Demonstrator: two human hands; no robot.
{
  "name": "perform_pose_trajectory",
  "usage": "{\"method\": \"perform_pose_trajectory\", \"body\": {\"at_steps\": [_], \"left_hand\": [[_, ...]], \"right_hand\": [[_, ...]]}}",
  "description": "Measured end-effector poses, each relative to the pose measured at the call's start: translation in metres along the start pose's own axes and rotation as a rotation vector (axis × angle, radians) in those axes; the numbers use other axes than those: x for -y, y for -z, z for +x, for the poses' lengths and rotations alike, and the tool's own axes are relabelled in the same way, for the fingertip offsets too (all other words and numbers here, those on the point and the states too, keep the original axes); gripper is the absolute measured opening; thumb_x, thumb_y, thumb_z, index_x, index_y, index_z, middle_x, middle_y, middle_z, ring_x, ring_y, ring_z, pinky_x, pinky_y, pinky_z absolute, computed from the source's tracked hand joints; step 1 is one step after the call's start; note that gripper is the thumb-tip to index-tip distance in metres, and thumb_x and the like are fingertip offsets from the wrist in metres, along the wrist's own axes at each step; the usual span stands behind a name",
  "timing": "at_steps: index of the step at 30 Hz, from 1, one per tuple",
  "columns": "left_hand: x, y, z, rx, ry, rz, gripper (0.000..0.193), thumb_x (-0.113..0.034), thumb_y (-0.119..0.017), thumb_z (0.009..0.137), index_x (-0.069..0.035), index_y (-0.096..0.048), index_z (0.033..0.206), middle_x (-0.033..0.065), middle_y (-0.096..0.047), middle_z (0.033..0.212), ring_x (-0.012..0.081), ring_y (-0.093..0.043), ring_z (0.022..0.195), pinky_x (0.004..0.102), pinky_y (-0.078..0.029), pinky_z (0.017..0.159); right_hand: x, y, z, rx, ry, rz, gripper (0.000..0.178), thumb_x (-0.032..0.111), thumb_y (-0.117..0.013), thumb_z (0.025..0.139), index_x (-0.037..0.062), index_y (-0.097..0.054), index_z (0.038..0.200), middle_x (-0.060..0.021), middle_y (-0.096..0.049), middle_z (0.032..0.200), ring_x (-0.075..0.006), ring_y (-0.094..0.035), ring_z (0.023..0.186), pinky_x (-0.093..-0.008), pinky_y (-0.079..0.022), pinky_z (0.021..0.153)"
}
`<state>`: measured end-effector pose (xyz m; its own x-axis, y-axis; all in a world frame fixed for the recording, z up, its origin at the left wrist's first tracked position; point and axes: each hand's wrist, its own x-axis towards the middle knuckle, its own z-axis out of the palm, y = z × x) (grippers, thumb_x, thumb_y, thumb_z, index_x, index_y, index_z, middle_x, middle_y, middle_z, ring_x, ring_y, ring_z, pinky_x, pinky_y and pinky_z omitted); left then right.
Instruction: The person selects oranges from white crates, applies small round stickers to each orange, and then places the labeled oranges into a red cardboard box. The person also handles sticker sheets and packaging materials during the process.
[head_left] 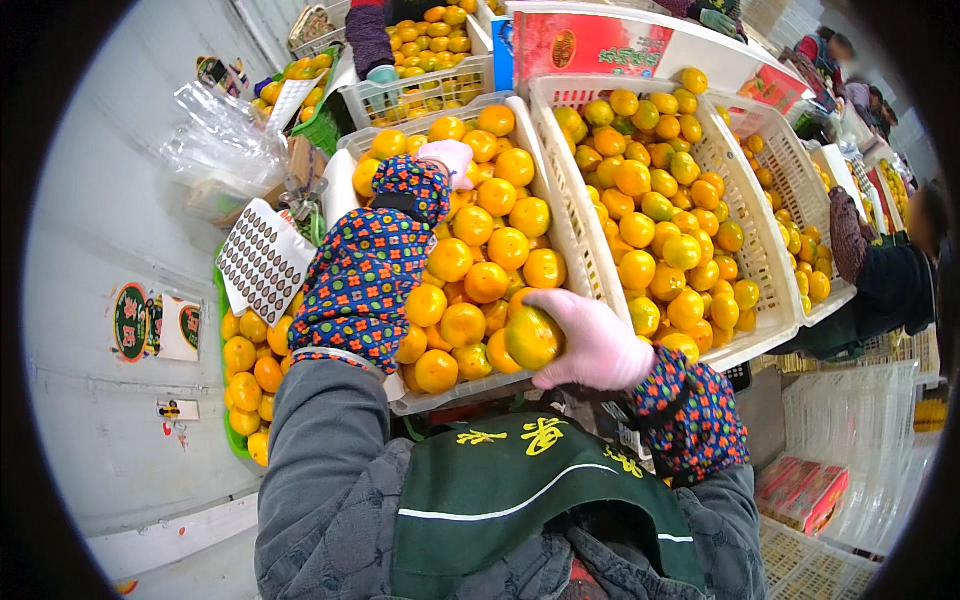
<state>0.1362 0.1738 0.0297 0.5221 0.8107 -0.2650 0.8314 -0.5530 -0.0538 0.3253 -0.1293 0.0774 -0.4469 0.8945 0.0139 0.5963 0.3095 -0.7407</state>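
My right hand (602, 345), in a pale pink glove, is closed round a mandarin (533, 338) with a greenish-yellow side, at the near right corner of a crate. My left hand (450, 160), gloved alike, reaches to the far part of the same crate, among the fruit; its fingers are too hidden to read. Loose orange mandarins (487, 282) fill this pale plastic crate (574, 255) between my arms. Both forearms wear dark sleeve covers with a bright flower pattern.
Right of it stands a second white crate (776, 270) of mandarins, and others beyond. At the left are a green basket (222, 300) of mandarins, a sticker sheet (262, 255) and clear plastic bags (225, 140). Red-printed cartons (590, 45) stand behind. Other people work at the back and right.
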Motion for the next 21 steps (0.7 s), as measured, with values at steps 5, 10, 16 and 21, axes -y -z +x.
{"method": "perform_pose_trajectory", "body": {"at_steps": [5,10,16,21], "left_hand": [[0.018,-0.020,-0.005,-0.177,0.028,-0.226,0.064,-0.033,-0.079,0.079,-0.005,-0.055,0.133,0.0226,-0.063,0.125,0.0386,-0.057,0.121,0.0445,-0.046,0.103],[0.011,-0.048,-0.001,-0.266,-0.006,-0.238,0.057,-0.030,-0.078,0.080,-0.006,-0.056,0.127,0.0198,-0.061,0.125,0.0381,-0.058,0.119,0.0447,-0.048,0.100],[0.011,-0.038,-0.027,-0.244,-0.018,-0.253,0.070,-0.030,-0.072,0.087,-0.005,-0.043,0.145,0.0215,-0.050,0.145,0.0373,-0.047,0.134,0.0411,-0.040,0.111],[0.007,-0.026,-0.055,-0.490,0.063,-0.192,0.072,-0.034,-0.063,0.093,-0.001,-0.035,0.151,0.0204,-0.041,0.154,0.0364,-0.040,0.142,0.0432,-0.033,0.117]], "right_hand": [[-0.027,-0.006,0.023,-0.116,-0.069,0.169,0.086,0.025,-0.089,0.059,-0.0017,-0.051,0.133,-0.0255,-0.064,0.115,-0.0395,-0.062,0.112,-0.0407,-0.050,0.097],[-0.031,-0.012,0.023,-0.060,-0.050,0.174,0.086,0.025,-0.088,0.060,-0.0019,-0.051,0.133,-0.0251,-0.064,0.114,-0.0401,-0.062,0.111,-0.0409,-0.050,0.097],[-0.023,-0.014,0.022,0.053,-0.038,0.202,0.084,0.025,-0.087,0.060,-0.0025,-0.052,0.131,-0.0240,-0.065,0.111,-0.0365,-0.065,0.110,-0.0385,-0.051,0.096],[-0.029,-0.013,0.021,-0.005,-0.113,0.258,0.088,0.027,-0.090,0.059,-0.0023,-0.052,0.132,-0.0239,-0.066,0.111,-0.0363,-0.065,0.110,-0.0381,-0.052,0.095]]}}
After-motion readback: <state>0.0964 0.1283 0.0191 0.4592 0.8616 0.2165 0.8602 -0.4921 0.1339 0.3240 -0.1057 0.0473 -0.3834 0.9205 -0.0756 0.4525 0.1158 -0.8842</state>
